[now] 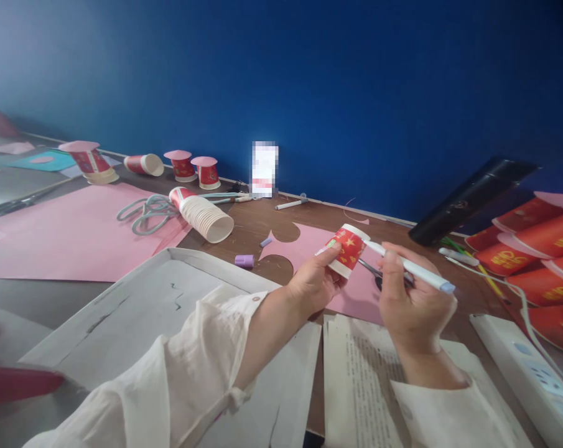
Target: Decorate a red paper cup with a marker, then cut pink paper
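My left hand (pixel 316 280) is closed around a red paper cup (pixel 349 246) with a star pattern, tilted, its white rim at the lower end. My right hand (pixel 414 298) grips a white marker pen (pixel 416 267), and its tip is at the cup's upper right edge. I cannot tell whether the tip touches the cup. Below both hands lies a pink paper sheet (pixel 304 239) with round pieces cut out. Dark-handled scissors (pixel 378 281) rest on that sheet, partly hidden behind my right hand.
A nested stack of paper cups (pixel 204 214) lies beside a coiled grey cord (pixel 148 211). Cups with pink discs (pixel 181 165) stand along the blue wall. At right are a power strip (pixel 533 373), a black cylinder (pixel 472 202) and red cups (pixel 509 252). A lit phone (pixel 264 168) leans on the wall.
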`<act>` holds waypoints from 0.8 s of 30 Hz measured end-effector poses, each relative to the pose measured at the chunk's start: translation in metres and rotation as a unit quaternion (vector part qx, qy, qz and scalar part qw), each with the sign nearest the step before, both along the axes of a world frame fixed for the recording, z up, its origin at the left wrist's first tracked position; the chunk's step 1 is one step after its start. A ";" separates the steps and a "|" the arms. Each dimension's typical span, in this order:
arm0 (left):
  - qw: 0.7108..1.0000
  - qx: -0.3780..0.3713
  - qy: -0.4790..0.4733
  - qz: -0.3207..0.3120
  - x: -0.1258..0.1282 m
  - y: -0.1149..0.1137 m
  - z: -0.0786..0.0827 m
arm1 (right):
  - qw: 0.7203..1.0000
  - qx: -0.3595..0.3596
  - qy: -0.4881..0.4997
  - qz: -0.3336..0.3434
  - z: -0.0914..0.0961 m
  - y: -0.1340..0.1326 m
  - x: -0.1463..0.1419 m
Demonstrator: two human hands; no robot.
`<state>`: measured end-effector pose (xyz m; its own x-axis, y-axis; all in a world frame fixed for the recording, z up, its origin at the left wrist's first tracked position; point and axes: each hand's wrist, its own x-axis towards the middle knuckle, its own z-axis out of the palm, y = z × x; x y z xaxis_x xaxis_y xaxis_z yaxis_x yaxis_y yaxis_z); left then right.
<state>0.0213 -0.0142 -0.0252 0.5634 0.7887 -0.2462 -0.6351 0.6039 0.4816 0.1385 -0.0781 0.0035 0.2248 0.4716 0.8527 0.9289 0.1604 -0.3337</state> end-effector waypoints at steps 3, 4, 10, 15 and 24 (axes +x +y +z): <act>1.000 -0.002 -0.005 -0.001 0.000 0.000 0.000 | 1.000 -0.003 0.002 0.002 0.000 0.000 0.000; 1.000 -0.006 -0.004 -0.001 0.000 -0.001 0.001 | 1.000 -0.002 0.001 0.002 0.000 0.000 0.000; 0.999 -0.034 0.006 0.005 -0.001 -0.001 0.005 | 1.000 0.003 -0.006 0.002 0.002 -0.001 -0.001; 0.999 -0.037 0.003 0.004 0.000 0.000 0.004 | 1.000 0.003 -0.003 -0.003 0.002 -0.001 -0.001; 1.000 -0.020 0.004 0.011 0.001 0.000 0.002 | 1.000 -0.001 -0.007 -0.006 0.000 -0.001 0.000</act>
